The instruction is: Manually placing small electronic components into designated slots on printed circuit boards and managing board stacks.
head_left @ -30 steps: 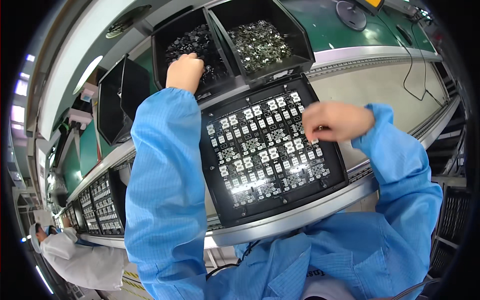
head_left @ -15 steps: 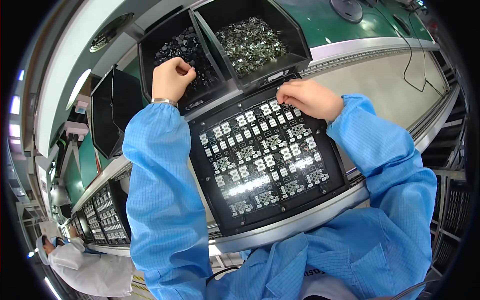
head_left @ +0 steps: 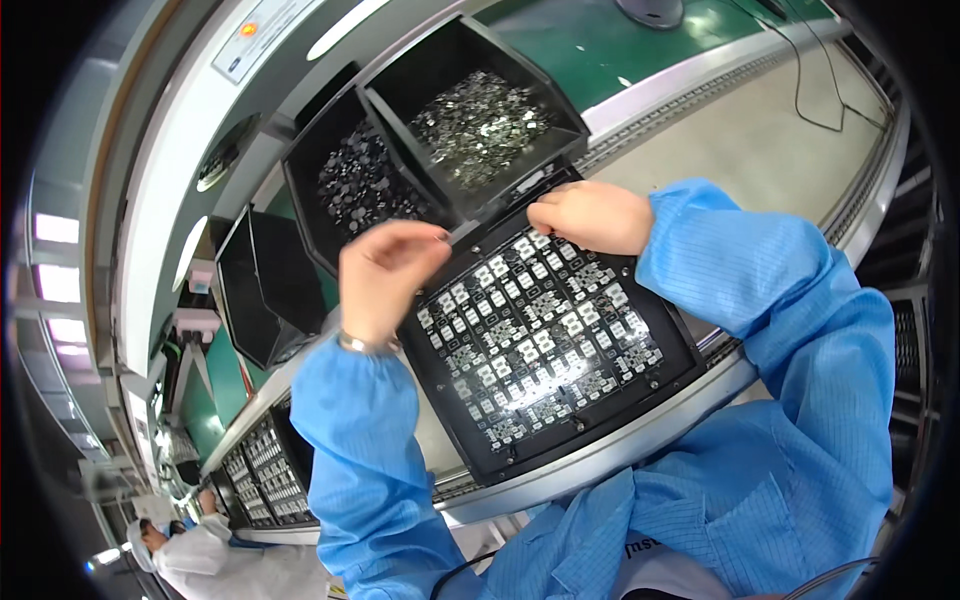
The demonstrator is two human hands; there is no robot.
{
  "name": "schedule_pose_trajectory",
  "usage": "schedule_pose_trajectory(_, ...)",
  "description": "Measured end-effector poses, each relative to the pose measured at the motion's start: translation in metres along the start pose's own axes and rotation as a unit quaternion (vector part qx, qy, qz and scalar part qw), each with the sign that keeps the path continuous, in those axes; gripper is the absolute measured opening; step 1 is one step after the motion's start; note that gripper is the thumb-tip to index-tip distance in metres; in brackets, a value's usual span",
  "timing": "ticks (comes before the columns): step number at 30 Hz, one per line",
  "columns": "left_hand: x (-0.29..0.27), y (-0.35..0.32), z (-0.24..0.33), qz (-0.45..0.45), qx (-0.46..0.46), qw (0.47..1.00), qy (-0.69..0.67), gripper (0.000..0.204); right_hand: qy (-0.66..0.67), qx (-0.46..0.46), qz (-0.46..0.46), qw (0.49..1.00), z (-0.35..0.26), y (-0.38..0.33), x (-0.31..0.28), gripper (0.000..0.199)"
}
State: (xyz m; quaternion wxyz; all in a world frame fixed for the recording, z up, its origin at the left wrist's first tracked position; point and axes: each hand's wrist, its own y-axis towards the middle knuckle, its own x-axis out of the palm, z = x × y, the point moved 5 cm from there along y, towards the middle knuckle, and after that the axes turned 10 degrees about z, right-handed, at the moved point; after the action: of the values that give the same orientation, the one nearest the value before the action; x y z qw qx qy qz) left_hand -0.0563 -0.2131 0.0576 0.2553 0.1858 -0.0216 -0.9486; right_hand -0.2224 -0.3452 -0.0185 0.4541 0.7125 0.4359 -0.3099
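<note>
My left hand [head_left: 385,280] is above the near edge of a black bin [head_left: 305,180] of small dark round parts [head_left: 360,180]. Its thumb and fingers come together by the far left corner of a black tray [head_left: 470,455]. A tiny dark spot shows at the fingertips; what it is stays unclear. Set in that tray is a panel of circuit boards [head_left: 525,310] with rows of white pads. Over the panel's far edge my right hand [head_left: 595,215] is closed, fingertips down at the pads. Anything inside those fingers is hidden.
Beside the dark parts, another black bin [head_left: 555,90] holds shiny metal pieces [head_left: 485,125]. Further left stands a black container [head_left: 265,285]. More board panels [head_left: 265,465] lie along the line at lower left, near a person in white [head_left: 235,560]. A cable [head_left: 800,90] trails at upper right.
My left hand has come out from over the dark parts toward the tray's far left corner. My right hand stays at the panel's far edge. The whole view has shifted.
</note>
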Motion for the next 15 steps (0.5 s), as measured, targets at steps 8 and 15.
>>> schedule_pose_trajectory(8, 0.082, -0.002, -0.036, -0.152, -0.007, 0.988, 0.011, 0.024, 0.157, -0.004, 0.219, 0.963, -0.007, 0.035, -0.105, 0.013)
schedule_pose_trajectory(15, 0.098, 0.012, -0.053, -0.042, 0.033, 0.99, 0.132, 0.022, -0.025, 0.058, 0.046, 0.997, 0.045, 0.093, -0.03, 0.018)
